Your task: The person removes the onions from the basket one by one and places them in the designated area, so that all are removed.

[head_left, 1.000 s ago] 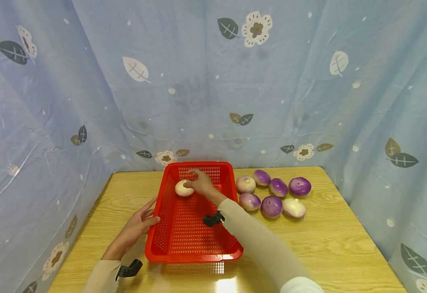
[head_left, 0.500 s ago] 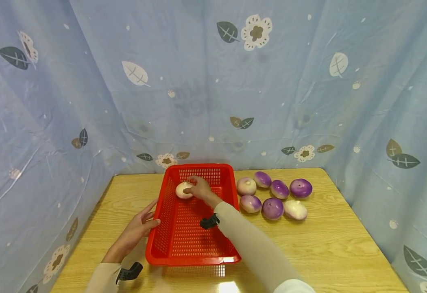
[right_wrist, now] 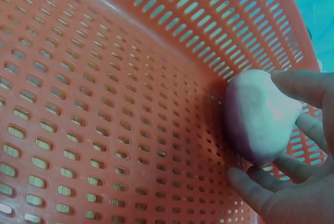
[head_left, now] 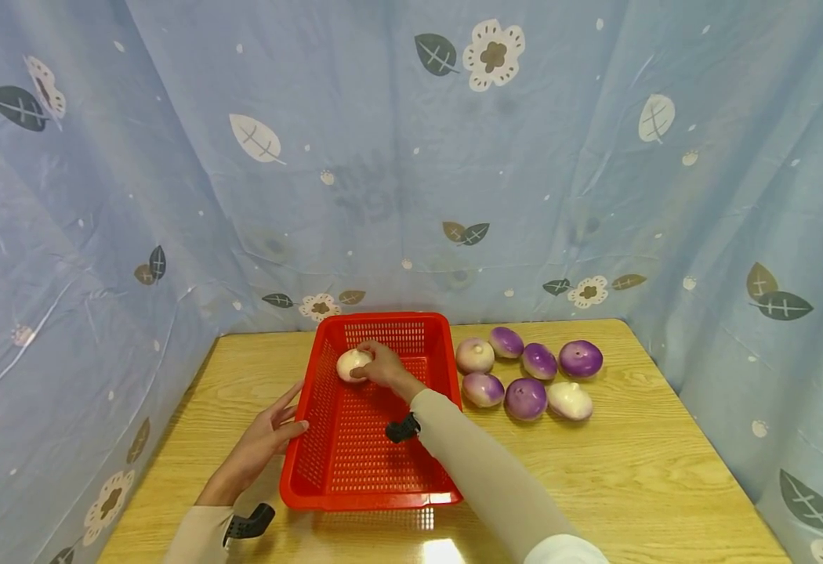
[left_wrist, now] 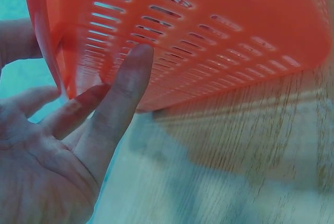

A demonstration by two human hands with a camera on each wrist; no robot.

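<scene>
A red plastic basket (head_left: 372, 500) with slotted walls stands on the table. Inside, near its far left corner, is a turnip (head_left: 348, 365), pale on top and purple below in the right wrist view. My right hand (head_left: 387, 370) reaches over the basket and holds this turnip, thumb on one side and fingers curled under the other. At the basket's left side, my left hand (head_left: 263, 439) grips the rim: the thumb lies over the edge and the fingers (left_wrist: 122, 85) press the slotted outer wall. Part of the turnip is hidden behind the right hand in the head view.
Several purple and white turnips (head_left: 526, 399) lie on the wooden table (head_left: 623, 462) right of the basket, the closest beside its wall. A blue patterned curtain (head_left: 383, 157) encloses the back and both sides. Each wrist carries a black camera mount (head_left: 249, 522).
My right hand has closed its fingers onto the turnip, which stays in the far left corner of the basket. The left hand keeps its place on the rim.
</scene>
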